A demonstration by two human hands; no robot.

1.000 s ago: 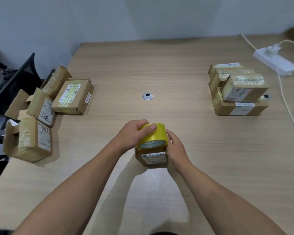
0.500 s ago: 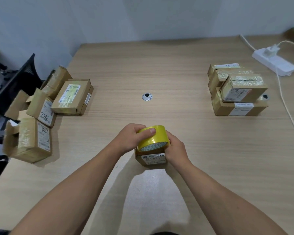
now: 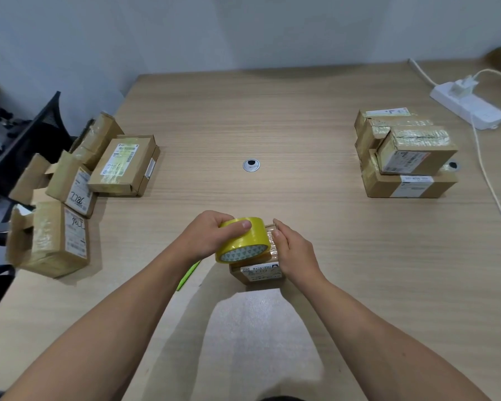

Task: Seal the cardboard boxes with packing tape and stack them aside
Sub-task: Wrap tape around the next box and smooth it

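Observation:
A small cardboard box (image 3: 259, 274) with a white label stands on the table in front of me. My left hand (image 3: 207, 237) grips a yellow roll of packing tape (image 3: 243, 240) just above the box's top. My right hand (image 3: 294, 251) holds the box's right side, thumb on the clear tape strip stretched over the top. A stack of taped boxes (image 3: 407, 157) sits at the right. Several unsealed boxes (image 3: 70, 192) lie at the left table edge.
A thin green tool (image 3: 189, 274) lies on the table partly under my left forearm. A metal cable grommet (image 3: 251, 165) is at mid-table. A white power strip (image 3: 472, 107) with cable lies far right. A black chair (image 3: 21, 140) stands beyond the left edge.
My left hand has pulled the tape roll toward me and to the left over the box top, laying out a strip. My right hand's thumb has come onto the box top.

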